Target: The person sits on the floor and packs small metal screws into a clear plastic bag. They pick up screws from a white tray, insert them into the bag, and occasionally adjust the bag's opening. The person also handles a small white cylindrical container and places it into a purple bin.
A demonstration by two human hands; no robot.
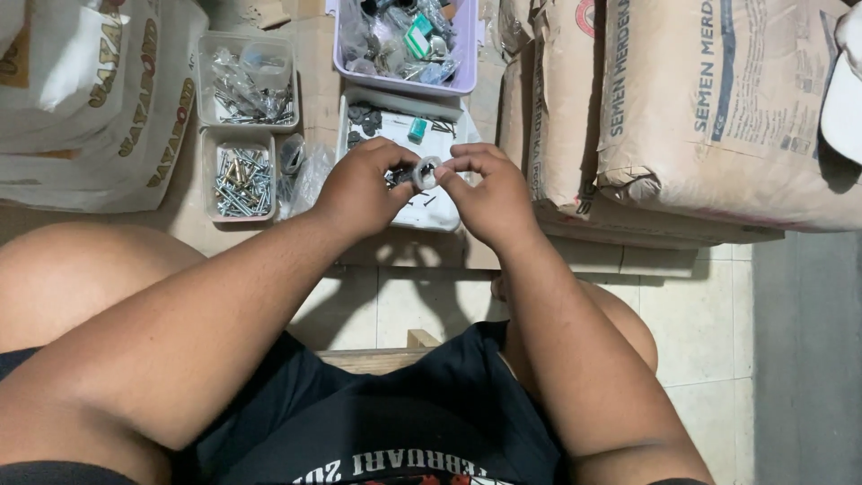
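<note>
My left hand (357,187) and my right hand (489,193) meet in front of me, fingertips pinched together on a small round metal part (426,171) with a pale ring around it. Both hands grip it from opposite sides, above a white tray (429,216) strewn with small dark screws and bits. My forearms reach out over my knees.
A clear box of silver screws (239,182) and another clear box of bagged hardware (246,83) lie at the left. A lilac tub (461,81) of small packets stands behind the tray. Heavy paper sacks (709,117) are stacked at the right, white sacks (85,99) at the left.
</note>
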